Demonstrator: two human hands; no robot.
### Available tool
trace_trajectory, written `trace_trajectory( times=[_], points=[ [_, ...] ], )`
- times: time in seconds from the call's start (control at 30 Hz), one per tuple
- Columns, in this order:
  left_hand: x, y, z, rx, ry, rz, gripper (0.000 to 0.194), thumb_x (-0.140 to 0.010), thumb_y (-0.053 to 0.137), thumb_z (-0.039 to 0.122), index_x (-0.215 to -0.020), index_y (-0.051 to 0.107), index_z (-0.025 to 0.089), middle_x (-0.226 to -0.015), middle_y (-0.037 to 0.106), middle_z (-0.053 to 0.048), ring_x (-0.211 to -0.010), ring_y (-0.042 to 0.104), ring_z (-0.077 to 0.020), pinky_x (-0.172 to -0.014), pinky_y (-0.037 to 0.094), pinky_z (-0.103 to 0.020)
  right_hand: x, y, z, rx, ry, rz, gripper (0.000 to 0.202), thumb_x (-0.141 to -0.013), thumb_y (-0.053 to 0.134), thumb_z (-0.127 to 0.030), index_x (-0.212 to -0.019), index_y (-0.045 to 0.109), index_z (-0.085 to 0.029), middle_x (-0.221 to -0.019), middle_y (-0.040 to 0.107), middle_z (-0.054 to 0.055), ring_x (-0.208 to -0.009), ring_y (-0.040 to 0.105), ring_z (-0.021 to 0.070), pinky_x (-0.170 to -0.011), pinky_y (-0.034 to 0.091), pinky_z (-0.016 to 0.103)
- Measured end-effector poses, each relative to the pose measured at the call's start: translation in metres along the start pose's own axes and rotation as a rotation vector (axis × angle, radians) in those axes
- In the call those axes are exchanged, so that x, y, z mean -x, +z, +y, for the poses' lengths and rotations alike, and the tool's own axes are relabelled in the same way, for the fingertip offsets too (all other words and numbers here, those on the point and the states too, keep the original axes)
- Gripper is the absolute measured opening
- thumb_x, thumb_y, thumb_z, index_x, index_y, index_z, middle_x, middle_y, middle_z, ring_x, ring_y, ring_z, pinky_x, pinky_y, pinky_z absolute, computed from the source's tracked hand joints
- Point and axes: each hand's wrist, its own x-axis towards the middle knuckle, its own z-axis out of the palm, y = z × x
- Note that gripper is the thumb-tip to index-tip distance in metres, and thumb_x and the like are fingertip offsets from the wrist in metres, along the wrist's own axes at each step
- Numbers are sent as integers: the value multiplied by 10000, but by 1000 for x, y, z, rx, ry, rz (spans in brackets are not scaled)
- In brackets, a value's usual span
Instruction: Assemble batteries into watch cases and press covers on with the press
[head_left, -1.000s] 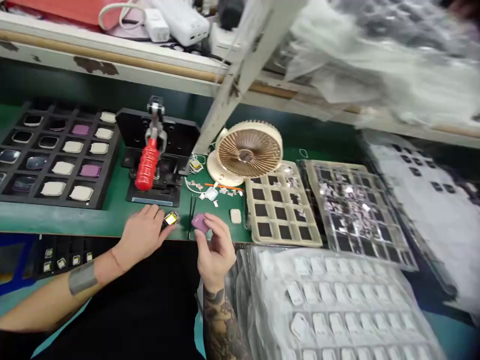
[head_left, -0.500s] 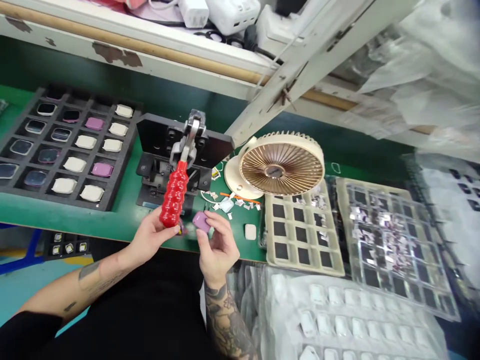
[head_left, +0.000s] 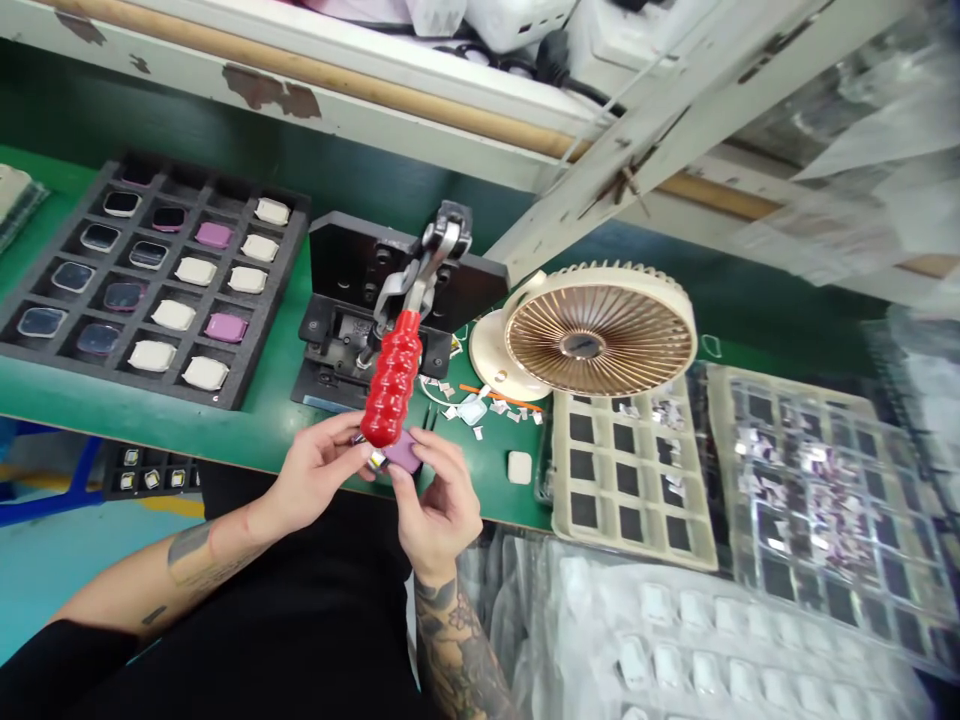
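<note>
My right hand (head_left: 441, 505) pinches a rounded purple watch-shaped case piece (head_left: 405, 453) between thumb and fingers. Close against its left side, my left hand (head_left: 319, 475) grips a small dark-edged part with a yellow and white patch (head_left: 377, 459); its exact kind is unclear. The two pieces meet or nearly meet just below the red ribbed handle (head_left: 392, 380), which hides some of them. That handle belongs to a black toggle-clamp press (head_left: 337, 345) standing on the green bench right behind my hands.
At left lies a dark foam tray (head_left: 247, 370) of white, purple and dark watch-shaped pieces. A cream fan (head_left: 600, 330) stands right of the press. Beyond a small white square piece (head_left: 519, 467) are a beige compartment tray (head_left: 559, 510) and a clear tray (head_left: 750, 550).
The purple case piece has come left and down to the small part in my left hand, now partly under the red handle. The whole view has shifted slightly.
</note>
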Motion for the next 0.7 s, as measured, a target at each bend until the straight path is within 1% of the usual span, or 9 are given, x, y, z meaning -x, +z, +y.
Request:
trace_trajectory(
  times=[0.07,0.13,0.23,0.3,0.4,0.47,0.53,0.6,0.7],
  points=[
    [2,0,1,35,17,-57,407,-992,810,323,-1372,785,178,-1246,840,-144,-999,828,-251,-879,706,-360,-1,0,-1,14,-11,-15,369,-927,804,-84,-1251,766,-254,-1257,794,110,-1148,746,291,-999,624,533],
    [4,-1,1,60,38,-109,418,-1012,777,298,-1419,773,200,-1325,822,-150,-1105,825,-282,-952,694,-384,-1,1,-2,42,-29,-34,364,-927,808,-90,-1251,766,-253,-1254,796,109,-1150,742,295,-1003,619,544],
    [7,-1,0,65,64,-146,449,-1020,766,268,-1466,747,224,-1384,805,-142,-1166,818,-276,-999,672,-358,-1,1,-2,87,-56,-78,372,-924,824,-94,-1255,765,-252,-1255,798,106,-1165,732,297,-1020,612,554],
    [8,-1,0,49,77,-125,431,-1028,765,268,-1456,748,224,-1383,808,-133,-1167,819,-254,-1015,660,-331,-1,2,-2,93,-68,-115,377,-923,829,-94,-1258,764,-255,-1252,800,102,-1170,730,294,-1032,608,557],
    [7,-1,0,-9,95,-31,340,-1026,782,288,-1354,785,197,-1323,831,-129,-1119,833,-241,-991,667,-314,2,6,-3,88,-69,-142,389,-930,826,-111,-1276,767,-281,-1283,784,94,-1215,721,296,-1069,603,562],
    [5,-2,1,-36,103,19,313,-1016,797,304,-1303,793,179,-1275,845,-134,-1093,841,-254,-971,681,-333,5,9,-3,52,2,-97,449,-949,817,-166,-1370,731,-295,-1385,732,111,-1296,692,306,-1104,597,567],
    [4,-4,2,-47,111,30,353,-1013,800,317,-1335,782,174,-1268,847,-139,-1109,840,-272,-993,685,-367,6,11,-3,-36,116,-46,475,-995,773,-244,-1457,677,-298,-1444,682,127,-1335,675,306,-1114,603,555],
    [3,-8,3,-79,121,16,369,-1022,786,332,-1356,787,175,-1296,839,-140,-1140,832,-278,-1033,674,-383,5,14,-3,-127,199,-50,397,-1036,720,-304,-1432,691,-289,-1402,693,124,-1318,681,297,-1117,607,539],
    [2,-15,4,-165,146,-16,303,-1045,754,348,-1286,831,182,-1315,833,-131,-1165,820,-272,-1065,654,-369,2,18,-2,-191,263,-110,266,-1051,707,-338,-1304,760,-275,-1281,740,106,-1240,715,282,-1110,611,513]
  ],
)
